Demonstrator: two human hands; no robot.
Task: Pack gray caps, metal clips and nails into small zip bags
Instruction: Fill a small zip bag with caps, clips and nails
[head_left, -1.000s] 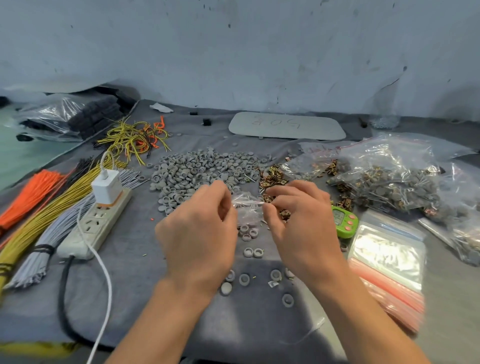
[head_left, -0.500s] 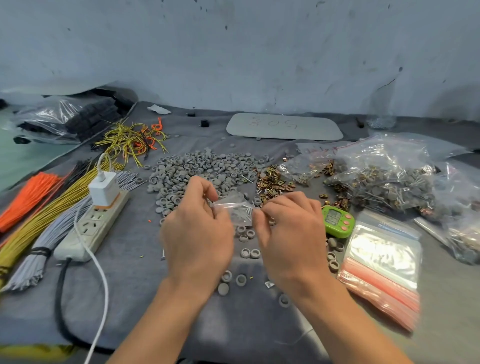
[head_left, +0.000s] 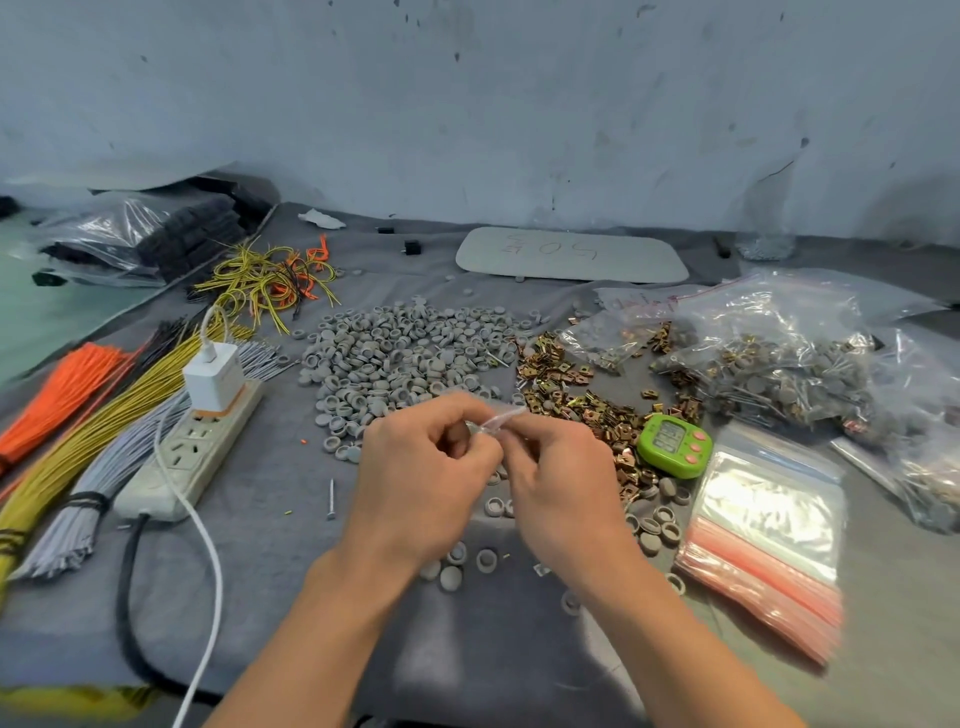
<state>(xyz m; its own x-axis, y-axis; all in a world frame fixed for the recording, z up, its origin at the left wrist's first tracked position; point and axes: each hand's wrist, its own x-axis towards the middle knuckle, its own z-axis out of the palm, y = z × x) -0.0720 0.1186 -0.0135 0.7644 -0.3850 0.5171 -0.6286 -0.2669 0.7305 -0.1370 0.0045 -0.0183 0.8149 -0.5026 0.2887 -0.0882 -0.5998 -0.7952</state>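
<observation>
over the middle of the gray cloth (head_left: 270, 561), both hands met just above some loose caps. the left hand (head_left: 421, 483) and the right hand (head_left: 563, 483) each pinched a small clear zip bag (head_left: 497, 419) between thumb and curled fingers, and its top edge poked up between them. what the bag held could not be told. behind the hands lay the wide heap of gray caps (head_left: 405, 358), and just right of it the scatter of brass-coloured metal clips (head_left: 566, 387). a few stray caps (head_left: 451, 574) sat on the cloth between the wrists. one nail (head_left: 331, 498) lay alone, left of the left hand. a green timer (head_left: 674, 446) stood near the right hand at the edge of the clips, with a stack of empty zip bags (head_left: 769, 525) just beside it. further right, big clear bags (head_left: 779, 374) held mixed parts. at the left a white power strip (head_left: 192, 457) carried a charger (head_left: 213, 376), next to bundles of wires (head_left: 119, 410) in yellow, gray and orange.
</observation>
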